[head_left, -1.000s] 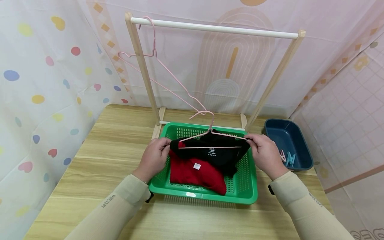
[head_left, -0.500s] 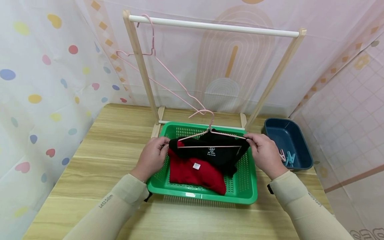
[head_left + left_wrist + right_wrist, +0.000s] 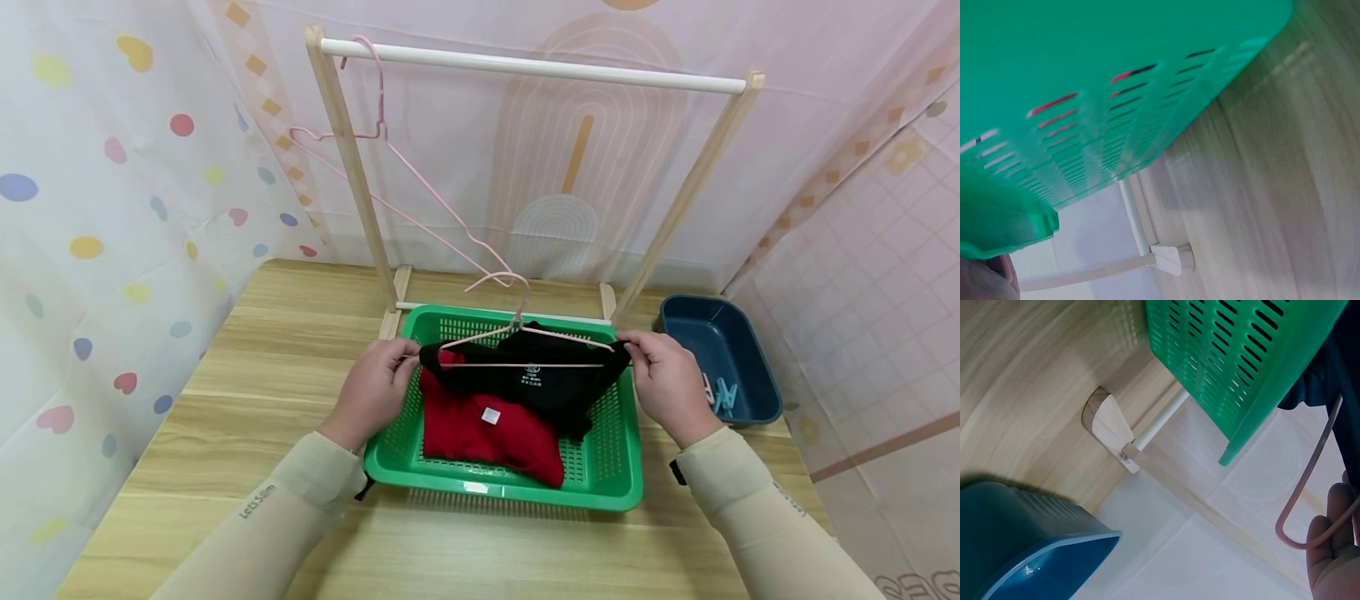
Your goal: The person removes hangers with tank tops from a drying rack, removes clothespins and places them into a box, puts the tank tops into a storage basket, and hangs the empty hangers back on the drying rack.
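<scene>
In the head view my left hand [image 3: 371, 385] pinches the left edge of a black garment [image 3: 558, 398] with a printed neck label. My right hand [image 3: 667, 382] pinches the garment's right edge, by the end of a pink hanger [image 3: 517, 365]. The hanger sits across the garment's opening, its hook pointing up. In the right wrist view, the hanger's rounded end [image 3: 1291, 532] lies against the right fingers [image 3: 1319, 547]. Below the black garment, a red garment [image 3: 487, 442] with a white tag lies in a green basket [image 3: 495, 490].
Behind the basket stands a wooden rack with a white rail [image 3: 540, 65]. A second pink hanger [image 3: 431, 192] hangs at its left end. On the right, a dark blue tub [image 3: 720, 321] holds clothespins [image 3: 725, 396]. Everything stands on a wooden table [image 3: 247, 408].
The hanger has shifted slightly left within the black garment. My right hand has moved a little right, drawing the garment's right edge out; the left hand is a touch further left.
</scene>
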`<action>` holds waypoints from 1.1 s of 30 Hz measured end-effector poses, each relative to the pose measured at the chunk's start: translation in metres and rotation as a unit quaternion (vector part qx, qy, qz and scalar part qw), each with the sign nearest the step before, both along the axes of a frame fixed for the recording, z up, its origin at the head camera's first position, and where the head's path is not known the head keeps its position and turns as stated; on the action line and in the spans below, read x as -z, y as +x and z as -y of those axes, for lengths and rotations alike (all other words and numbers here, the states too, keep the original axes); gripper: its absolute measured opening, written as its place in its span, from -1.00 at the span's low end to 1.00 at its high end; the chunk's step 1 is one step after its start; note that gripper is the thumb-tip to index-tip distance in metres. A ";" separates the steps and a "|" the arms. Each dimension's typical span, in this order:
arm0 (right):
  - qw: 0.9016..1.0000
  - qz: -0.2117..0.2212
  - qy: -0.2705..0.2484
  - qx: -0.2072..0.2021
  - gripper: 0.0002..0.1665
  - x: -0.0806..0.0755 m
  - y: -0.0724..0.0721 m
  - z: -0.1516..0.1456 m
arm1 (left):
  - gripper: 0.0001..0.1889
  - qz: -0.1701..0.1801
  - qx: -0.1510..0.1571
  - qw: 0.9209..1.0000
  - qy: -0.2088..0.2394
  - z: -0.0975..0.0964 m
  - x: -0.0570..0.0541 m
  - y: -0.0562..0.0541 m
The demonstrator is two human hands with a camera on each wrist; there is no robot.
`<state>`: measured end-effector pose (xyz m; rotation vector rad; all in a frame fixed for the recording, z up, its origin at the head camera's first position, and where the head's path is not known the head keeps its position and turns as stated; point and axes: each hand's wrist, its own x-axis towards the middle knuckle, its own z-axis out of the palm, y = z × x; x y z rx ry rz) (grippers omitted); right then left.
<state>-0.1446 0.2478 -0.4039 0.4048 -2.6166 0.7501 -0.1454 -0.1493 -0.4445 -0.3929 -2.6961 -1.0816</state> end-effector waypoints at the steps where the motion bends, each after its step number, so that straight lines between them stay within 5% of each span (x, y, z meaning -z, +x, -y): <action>1: 1.000 0.002 0.000 0.001 -0.75 0.000 0.000 0.000 | -0.88 -0.002 0.000 1.000 -0.001 0.001 0.000 0.000; 10: 1.000 0.012 -0.002 0.011 -0.74 -0.003 0.003 -0.002 | -0.88 -0.028 0.001 1.000 -0.003 0.004 -0.001 -0.002; 33: 1.000 0.006 -0.008 0.015 -0.74 -0.002 0.003 -0.005 | -0.85 -0.003 -0.015 1.000 0.006 0.013 -0.007 -0.002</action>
